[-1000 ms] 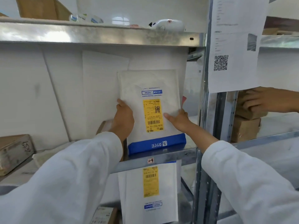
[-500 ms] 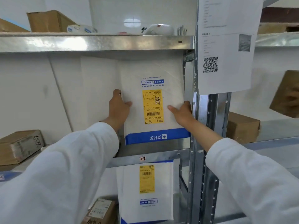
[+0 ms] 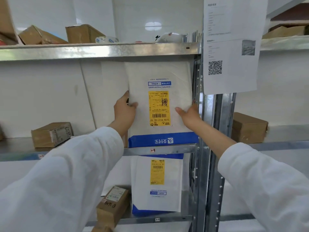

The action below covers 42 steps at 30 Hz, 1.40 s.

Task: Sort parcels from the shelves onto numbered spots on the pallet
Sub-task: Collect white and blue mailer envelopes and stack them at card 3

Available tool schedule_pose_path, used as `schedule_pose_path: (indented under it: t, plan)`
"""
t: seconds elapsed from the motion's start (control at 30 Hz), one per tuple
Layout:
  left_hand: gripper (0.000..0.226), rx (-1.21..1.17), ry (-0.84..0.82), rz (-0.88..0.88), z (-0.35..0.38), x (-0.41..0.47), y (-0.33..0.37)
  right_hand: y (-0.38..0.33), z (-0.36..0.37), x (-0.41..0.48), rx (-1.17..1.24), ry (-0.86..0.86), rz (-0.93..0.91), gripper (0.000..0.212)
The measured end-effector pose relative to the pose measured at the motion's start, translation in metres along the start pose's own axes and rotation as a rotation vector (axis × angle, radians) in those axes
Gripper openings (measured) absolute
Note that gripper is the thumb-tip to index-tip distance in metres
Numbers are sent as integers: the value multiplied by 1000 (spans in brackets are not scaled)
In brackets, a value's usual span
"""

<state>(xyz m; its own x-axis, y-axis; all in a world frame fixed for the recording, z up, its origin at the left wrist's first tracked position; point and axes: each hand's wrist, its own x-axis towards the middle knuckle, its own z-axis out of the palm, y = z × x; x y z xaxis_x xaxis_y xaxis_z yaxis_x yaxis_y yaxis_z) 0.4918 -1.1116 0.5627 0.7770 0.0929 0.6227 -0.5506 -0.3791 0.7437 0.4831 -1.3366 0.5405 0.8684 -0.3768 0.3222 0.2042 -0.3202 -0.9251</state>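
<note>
A white padded mailer [image 3: 158, 76] with a yellow label and a blue band along its bottom stands upright in the middle shelf bay, its lower edge at the shelf's front lip [image 3: 173, 150]. My left hand [image 3: 124, 109] grips its left edge, thumb on the front. On the right edge my right hand [image 3: 189, 113] holds it, thumb across the face. The mailer's top reaches nearly to the shelf above.
A second white mailer [image 3: 172, 183] stands on the shelf below, beside a small brown box [image 3: 112, 205]. Brown boxes sit at left [image 3: 51, 134] and in the right bay [image 3: 249, 128]. A steel upright [image 3: 205, 148] carries a paper notice [image 3: 232, 46]. More cartons [image 3: 82, 33] top the upper shelf.
The mailer has risen and now stands taller in the bay, held by both hands. Another person's hand and the brown box it lifted in the right bay are gone from view.
</note>
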Motion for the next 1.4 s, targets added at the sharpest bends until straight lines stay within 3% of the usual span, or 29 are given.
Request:
schedule_pose_path:
  t: [0.23,0.47,0.7,0.97,1.4]
  plan:
    - [42,-79,29,-42,-25,-40,2,3,-1,-43,-80,-130,84,59]
    - [45,-37,71,-28,-76,-70,-6,-29,16,-95,-178,-160,6,56]
    - [59,68,73,-106,-166,-121,-44,-53,80,-164,-244,-220,-68,50]
    - [53,265,256,-333,-349,-234,-100,-72,235,-293,-212,-568,-56,43]
    - [76,611,560,-675,-609,-434,-118,-97,458,-524,-224,-1151,-118,58]
